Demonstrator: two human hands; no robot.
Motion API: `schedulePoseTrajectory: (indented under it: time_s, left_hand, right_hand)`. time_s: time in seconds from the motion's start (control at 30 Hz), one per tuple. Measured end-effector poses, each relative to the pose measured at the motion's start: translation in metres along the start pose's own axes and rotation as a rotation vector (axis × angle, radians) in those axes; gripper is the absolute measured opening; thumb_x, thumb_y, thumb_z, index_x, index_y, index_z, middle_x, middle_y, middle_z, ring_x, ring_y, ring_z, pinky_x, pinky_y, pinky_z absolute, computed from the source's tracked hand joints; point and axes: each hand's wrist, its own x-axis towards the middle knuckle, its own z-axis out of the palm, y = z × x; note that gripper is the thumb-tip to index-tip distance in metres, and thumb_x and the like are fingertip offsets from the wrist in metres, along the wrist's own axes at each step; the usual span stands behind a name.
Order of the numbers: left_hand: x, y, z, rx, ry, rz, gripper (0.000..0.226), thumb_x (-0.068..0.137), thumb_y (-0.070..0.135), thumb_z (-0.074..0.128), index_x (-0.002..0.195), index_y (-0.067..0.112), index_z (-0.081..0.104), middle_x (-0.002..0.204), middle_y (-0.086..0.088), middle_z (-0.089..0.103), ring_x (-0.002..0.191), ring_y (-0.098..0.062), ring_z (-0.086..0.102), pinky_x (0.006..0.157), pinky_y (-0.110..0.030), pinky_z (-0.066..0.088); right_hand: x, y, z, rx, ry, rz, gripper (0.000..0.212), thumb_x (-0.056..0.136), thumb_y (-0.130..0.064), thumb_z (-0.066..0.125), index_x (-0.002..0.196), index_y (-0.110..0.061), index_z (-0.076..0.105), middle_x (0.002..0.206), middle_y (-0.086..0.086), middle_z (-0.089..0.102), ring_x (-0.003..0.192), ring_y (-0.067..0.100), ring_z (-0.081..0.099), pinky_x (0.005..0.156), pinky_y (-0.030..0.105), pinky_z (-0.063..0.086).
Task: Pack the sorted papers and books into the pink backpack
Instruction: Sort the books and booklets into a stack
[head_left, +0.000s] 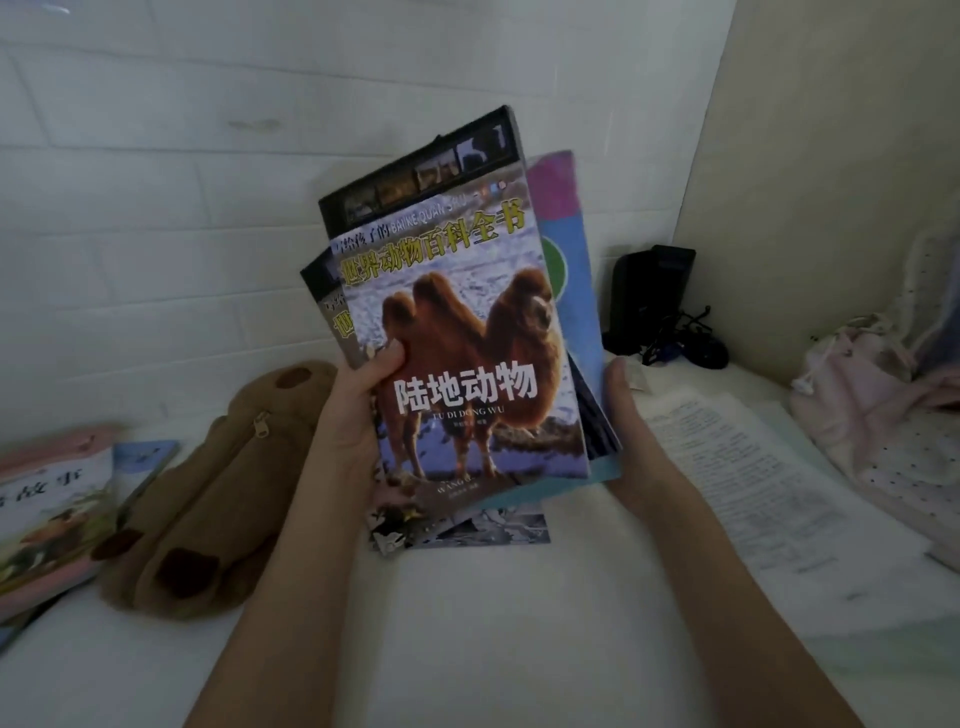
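Books held: one fanned stack (457, 332), at least four counted, camel cover in front
Left hand (358, 410): closed round stack's left edge
Right hand (626, 415): flattened against right edge
Paper piles (769, 499): one seen, on bed

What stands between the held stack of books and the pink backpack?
Nothing visible: both hands, left and right, hold the camel-cover book stack upright, and only bare white surface lies toward the pink fabric bag at right.

Dim, cool light, soft blur throughout, wide-angle edge distortion
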Motion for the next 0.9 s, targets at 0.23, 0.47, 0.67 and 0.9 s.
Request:
schedulePoseTrajectory:
  time_s: [0.23, 0.47, 0.67, 0.9]
  left_hand:
    - [-0.001, 0.004, 0.012, 0.511, 0.109, 0.265, 0.034, 0.069, 0.007, 0.080, 0.096, 0.007, 0.059, 0.088, -0.008, 0.072, 0.082, -0.021, 0.072, 0.072, -0.039, 0.058]
    - [-0.001, -0.001, 0.018, 0.719, 0.115, 0.153, 0.118, 0.035, 0.055, 0.090, 0.132, 0.005, 0.045, 0.126, -0.015, 0.059, 0.103, -0.028, 0.065, 0.072, -0.035, 0.059]
    - [-0.001, -0.007, 0.032, 0.738, 0.231, 0.060, 0.115, 0.044, 0.052, 0.088, 0.137, 0.008, 0.038, 0.128, -0.011, 0.057, 0.098, -0.025, 0.064, 0.080, -0.036, 0.055]
    - [0.005, -0.014, 0.042, 0.752, 0.393, 0.056, 0.102, 0.070, 0.037, 0.078, 0.145, 0.001, 0.018, 0.135, -0.019, 0.048, 0.115, -0.031, 0.055, 0.082, -0.032, 0.044]
  right_hand:
    - [0.001, -0.006, 0.004, -0.035, 0.048, -0.273, 0.072, 0.090, -0.065, 0.027, 0.137, -0.013, 0.045, 0.137, -0.003, 0.053, 0.128, 0.015, 0.049, 0.103, 0.031, 0.041]
    - [0.005, 0.007, 0.013, -0.375, 0.259, -0.377, 0.055, 0.066, -0.036, 0.082, 0.110, -0.013, 0.059, 0.095, 0.000, 0.070, 0.084, 0.011, 0.069, 0.067, 0.025, 0.056]
    - [-0.011, -0.003, 0.005, -0.682, 0.117, -0.242, 0.065, 0.070, -0.066, 0.064, 0.118, -0.023, 0.059, 0.114, -0.007, 0.067, 0.106, 0.010, 0.062, 0.098, 0.036, 0.048]
    - [-0.065, -0.005, -0.092, -1.593, 0.412, 0.547, 0.073, 0.078, -0.082, 0.019, 0.143, -0.054, 0.000, 0.159, -0.011, -0.009, 0.144, 0.040, -0.013, 0.102, 0.075, -0.006]
